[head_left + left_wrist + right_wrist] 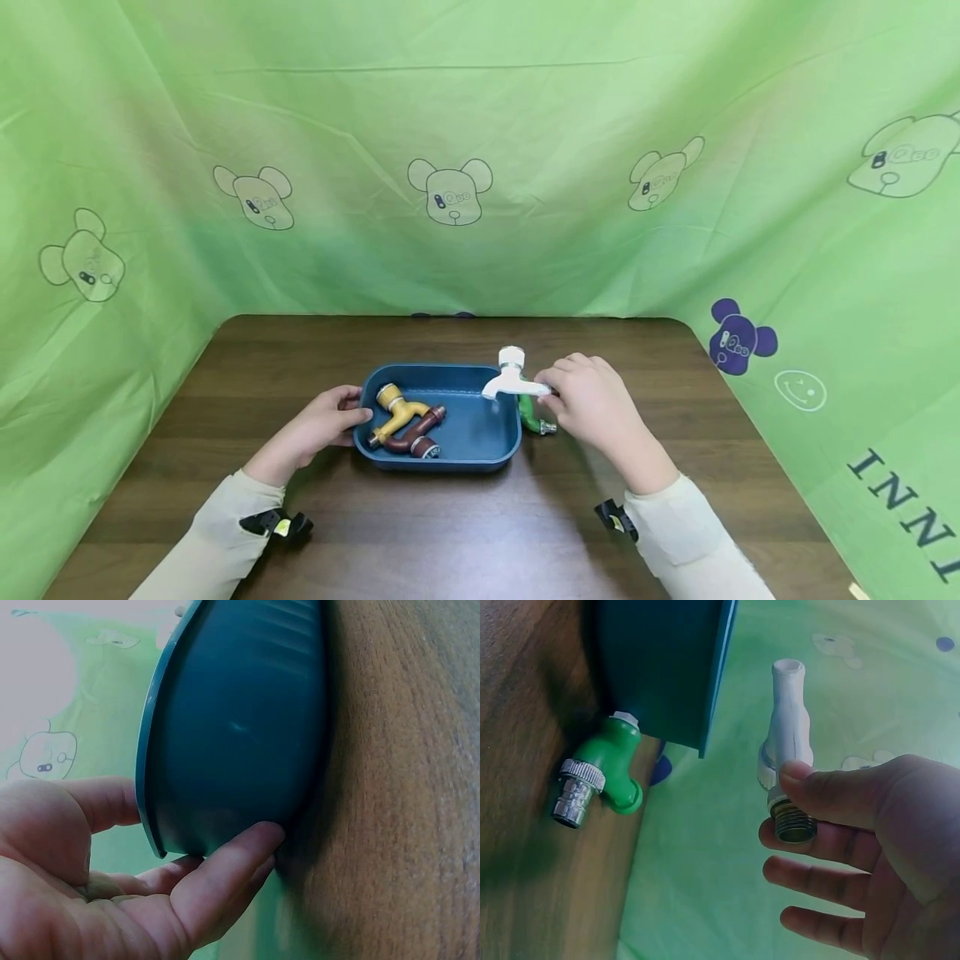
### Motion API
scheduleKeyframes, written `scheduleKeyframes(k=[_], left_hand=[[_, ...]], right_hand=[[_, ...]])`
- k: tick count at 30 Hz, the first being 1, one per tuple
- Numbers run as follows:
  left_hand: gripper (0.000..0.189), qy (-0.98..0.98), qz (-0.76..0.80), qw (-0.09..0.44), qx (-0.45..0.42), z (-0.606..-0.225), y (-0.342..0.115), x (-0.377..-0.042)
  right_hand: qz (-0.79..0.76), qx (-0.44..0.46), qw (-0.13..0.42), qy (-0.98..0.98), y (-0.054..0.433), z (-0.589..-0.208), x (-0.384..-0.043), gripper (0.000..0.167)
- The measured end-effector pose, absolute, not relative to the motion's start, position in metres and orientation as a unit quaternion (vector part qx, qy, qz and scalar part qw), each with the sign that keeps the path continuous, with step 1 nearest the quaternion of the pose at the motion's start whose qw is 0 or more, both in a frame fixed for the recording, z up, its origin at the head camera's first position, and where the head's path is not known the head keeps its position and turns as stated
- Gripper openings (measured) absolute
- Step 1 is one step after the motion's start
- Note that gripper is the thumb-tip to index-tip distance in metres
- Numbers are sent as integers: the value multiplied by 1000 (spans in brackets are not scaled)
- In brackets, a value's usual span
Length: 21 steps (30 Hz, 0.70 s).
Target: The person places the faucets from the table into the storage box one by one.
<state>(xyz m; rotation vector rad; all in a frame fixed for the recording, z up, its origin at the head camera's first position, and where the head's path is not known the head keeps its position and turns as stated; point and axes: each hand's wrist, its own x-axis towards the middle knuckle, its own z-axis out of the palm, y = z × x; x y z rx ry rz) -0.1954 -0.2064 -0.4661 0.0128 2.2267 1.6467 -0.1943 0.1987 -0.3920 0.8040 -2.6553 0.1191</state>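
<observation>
My right hand [592, 400] pinches a white faucet [514, 384] by its threaded end, raised over the right rim of a blue plastic tub [472, 463]. In the right wrist view, the thumb and index finger hold the white faucet [790, 727] while the other fingers extend below. My left hand [326, 425] grips the tub's left end, thumb over the rim and fingers against the outer wall [232, 735]. Inside the tub's left half lie a yellow faucet [406, 410] and a dark red faucet [411, 435], touching each other.
A green faucet [615, 761] with a metal hose end lies on the wooden table [450, 533], just right of the tub and partly hidden by it in the head view. Green printed cloth [450, 267] hangs behind the table and along both sides.
</observation>
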Motion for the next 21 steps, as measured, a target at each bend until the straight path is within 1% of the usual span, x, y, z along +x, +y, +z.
scheduleKeyframes(k=[10, 21], left_hand=[[57, 790, 585, 183, 7, -468, -207, -197], [57, 793, 580, 186, 3, -466, -207, -197]], right_hand=[[18, 298, 160, -941, 195, -392, -197, 14], [9, 327, 163, -931, 187, -388, -202, 15]])
